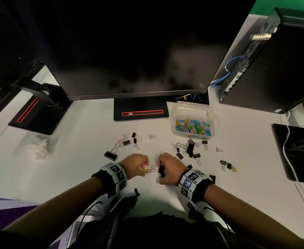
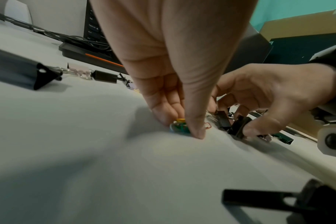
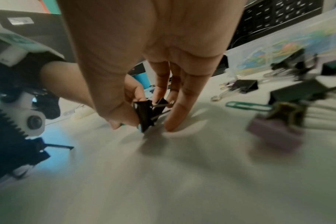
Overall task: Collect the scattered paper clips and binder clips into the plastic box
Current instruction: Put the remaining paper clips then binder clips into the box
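The left hand [image 1: 136,162] has its fingers [image 2: 164,109] pressed together against the thumb, tips down on the white desk [image 1: 79,159], pinching a small bunch of coloured paper clips [image 2: 179,126]; in the head view yellow and orange loops stick out from under the fingertips. Just beside it, the right hand [image 1: 169,169] curls its thumb and fingers [image 3: 179,112] round a few black binder clips [image 3: 147,113], their lower edges touching the desk. More binder clips, black and lilac, lie scattered beyond the hands: one loose group [image 1: 127,142] to the left, a denser heap [image 1: 188,148] to the right, and a small cluster [image 1: 227,166] farther right. The clear plastic box [image 1: 194,121] stands open behind that heap, well apart from both hands, its bottom covered with coloured paper clips. Behind it are a dark monitor [image 1: 129,51] on its stand and a black computer case [image 1: 273,60]
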Available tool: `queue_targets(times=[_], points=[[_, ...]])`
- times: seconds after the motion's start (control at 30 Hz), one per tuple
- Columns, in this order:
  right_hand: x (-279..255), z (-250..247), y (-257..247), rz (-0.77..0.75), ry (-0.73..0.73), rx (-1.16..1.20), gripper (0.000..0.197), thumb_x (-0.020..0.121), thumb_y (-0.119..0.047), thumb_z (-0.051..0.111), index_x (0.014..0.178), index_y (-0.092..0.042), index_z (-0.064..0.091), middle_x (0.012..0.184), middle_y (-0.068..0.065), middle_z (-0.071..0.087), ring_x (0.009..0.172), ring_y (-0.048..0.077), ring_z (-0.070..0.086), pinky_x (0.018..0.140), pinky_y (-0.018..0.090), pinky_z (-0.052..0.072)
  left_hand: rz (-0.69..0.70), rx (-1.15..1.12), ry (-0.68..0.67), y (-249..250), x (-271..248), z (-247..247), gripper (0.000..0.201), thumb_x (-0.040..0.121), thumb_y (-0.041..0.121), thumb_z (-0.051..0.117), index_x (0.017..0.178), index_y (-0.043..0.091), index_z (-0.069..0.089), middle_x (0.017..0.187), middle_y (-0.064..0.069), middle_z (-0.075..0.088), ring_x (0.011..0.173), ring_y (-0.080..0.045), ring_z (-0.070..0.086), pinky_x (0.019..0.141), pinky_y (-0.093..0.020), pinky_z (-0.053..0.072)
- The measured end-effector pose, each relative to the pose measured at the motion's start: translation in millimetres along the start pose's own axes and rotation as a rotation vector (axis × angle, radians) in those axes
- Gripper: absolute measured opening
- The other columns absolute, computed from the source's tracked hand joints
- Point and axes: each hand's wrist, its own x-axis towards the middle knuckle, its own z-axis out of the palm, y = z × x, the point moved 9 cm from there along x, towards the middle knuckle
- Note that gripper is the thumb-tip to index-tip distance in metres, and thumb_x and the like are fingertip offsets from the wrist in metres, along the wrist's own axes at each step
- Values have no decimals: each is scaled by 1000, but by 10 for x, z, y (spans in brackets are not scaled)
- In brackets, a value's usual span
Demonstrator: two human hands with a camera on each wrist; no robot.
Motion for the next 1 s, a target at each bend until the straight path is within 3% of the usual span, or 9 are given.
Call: queue_targets(times=[0.07, 0.2, 0.4, 0.5, 0.63, 0.73, 0.83, 0.93, 1.0], points=[[-32, -68, 135, 37, 16, -2, 45, 64, -24, 74, 100, -13, 50, 95, -4, 39, 84, 15, 44, 72, 24, 37, -17, 25, -2, 1, 9, 6, 29, 82, 20, 68, 108, 10, 59, 109, -7, 62, 81, -12, 47, 65, -20, 34], [-94, -203, 405, 122, 41, 10, 45, 63, -26, 75, 99, -15, 50, 97, -3, 41, 88, 16, 46, 75, 26, 40, -16, 70, -3, 18, 26, 28, 24, 84, 19, 65, 104, 8, 61, 111, -8, 62, 83, -10, 45, 60, -13, 30], [-102, -260, 375, 95, 46, -107, 59, 68, -41, 71, 117, -16, 48, 123, 4, 42, 115, 21, 45, 96, 33, 44, -40, 130, -7, 18, 11, 51, 23, 89, 21, 57, 108, 9, 60, 117, -9, 56, 107, -23, 52, 83, -25, 34], [-41, -213, 120, 15, 52, -123, 55, 75, -39, 67, 121, -17, 48, 120, 5, 43, 112, 22, 45, 91, 32, 42, -44, 158, -10, 17, -3, 64, 24, 90, 23, 56, 110, 10, 59, 118, -8, 56, 109, -24, 52, 88, -27, 37], [81, 9, -178, -88, -48, -115, 40, 80, -30, 64, 117, -17, 53, 114, 10, 48, 110, 26, 43, 91, 36, 40, -48, 158, -10, 56, -8, 56, 23, 90, 19, 55, 109, 5, 59, 117, -12, 55, 110, -26, 52, 90, -29, 37], [150, 97, -233, -82, -76, -95, 25, 80, -21, 62, 103, -12, 59, 107, 14, 52, 104, 30, 49, 83, 34, 40, -30, 161, -4, 95, -17, 68, 22, 91, 15, 52, 106, 0, 58, 102, -13, 53, 105, -29, 52, 82, -30, 35], [181, 118, -205, -70, -88, -69, 15, 82, -20, 63, 92, -8, 64, 102, 14, 55, 96, 30, 54, 74, 28, 36, -24, 144, 15, 65, -40, 87, 20, 91, 13, 49, 104, 0, 58, 92, -4, 40, 92, -25, 47, 74, -22, 26], [192, 104, -133, -59, -94, -34, 13, 82, -19, 63, 88, -9, 65, 99, 12, 60, 90, 25, 56, 72, 25, 35, -29, 133, 14, 6, -45, 107, 19, 92, 14, 50, 105, 3, 57, 97, -6, 49, 101, -26, 50, 76, -22, 28], [189, 57, -53, -42, -88, -14, 11, 81, -20, 64, 86, -11, 67, 95, 9, 65, 85, 22, 57, 73, 25, 39, -42, 110, 4, -26, -47, 106, 21, 92, 15, 50, 109, 4, 56, 110, -11, 56, 106, -27, 52, 80, -24, 32]])
